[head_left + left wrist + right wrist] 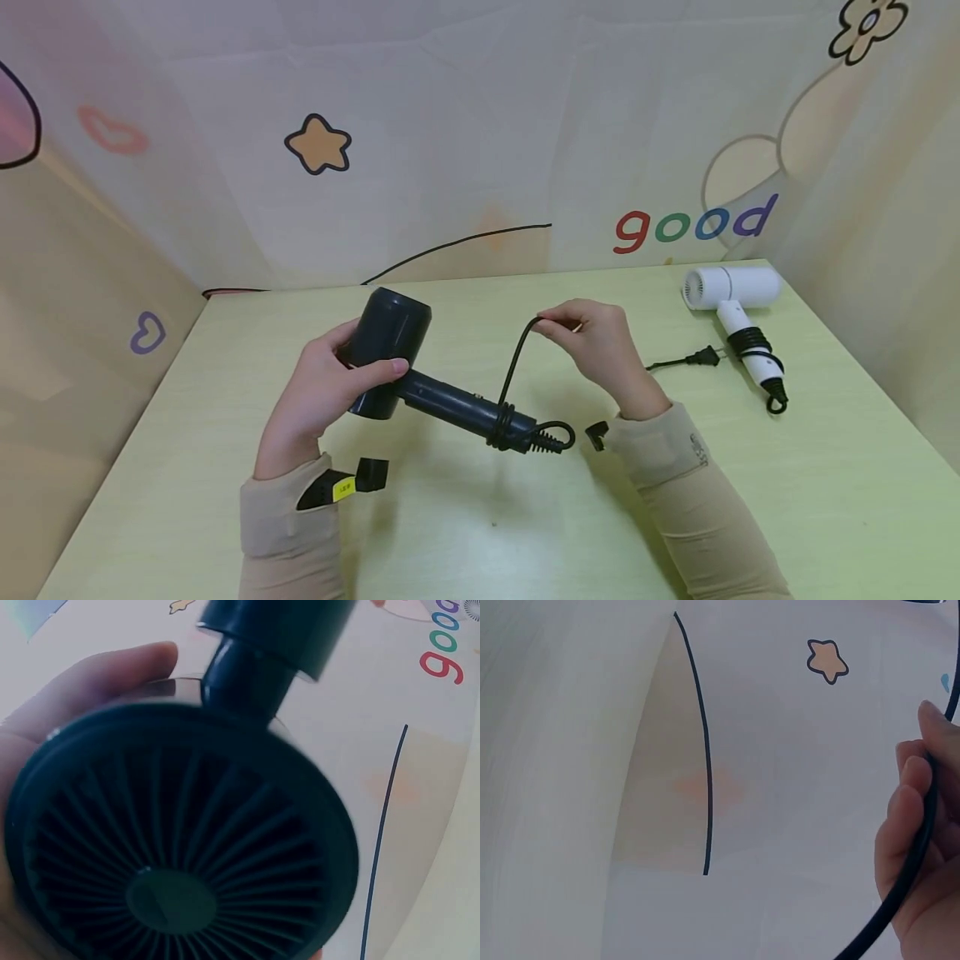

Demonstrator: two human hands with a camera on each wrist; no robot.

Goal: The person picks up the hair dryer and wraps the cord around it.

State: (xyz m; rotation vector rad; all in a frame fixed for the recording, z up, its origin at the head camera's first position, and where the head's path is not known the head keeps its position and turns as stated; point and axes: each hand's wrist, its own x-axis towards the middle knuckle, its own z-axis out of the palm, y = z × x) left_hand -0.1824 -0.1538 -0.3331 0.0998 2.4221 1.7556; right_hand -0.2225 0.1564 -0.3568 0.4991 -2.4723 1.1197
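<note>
My left hand (pixel 318 387) grips a dark blue hair dryer (pixel 390 350) round its barrel, the thumb across the side. Its handle (pixel 450 402) slants down to the right above the table. In the left wrist view the ribbed round grille (pixel 172 892) fills much of the picture. Black cord (pixel 502 429) is wound round the handle's lower end, and a stretch of it rises to my right hand (pixel 592 342). There the thumb and fingers pinch the cord (pixel 922 829). Behind the right wrist, a black cord runs out to a two-pin plug (pixel 703 357).
A white hair dryer (pixel 738 287) lies at the table's back right, black cord wrapped round its handle. The pale table (pixel 465 533) meets a printed cloth backdrop (pixel 465 125) behind and at both sides.
</note>
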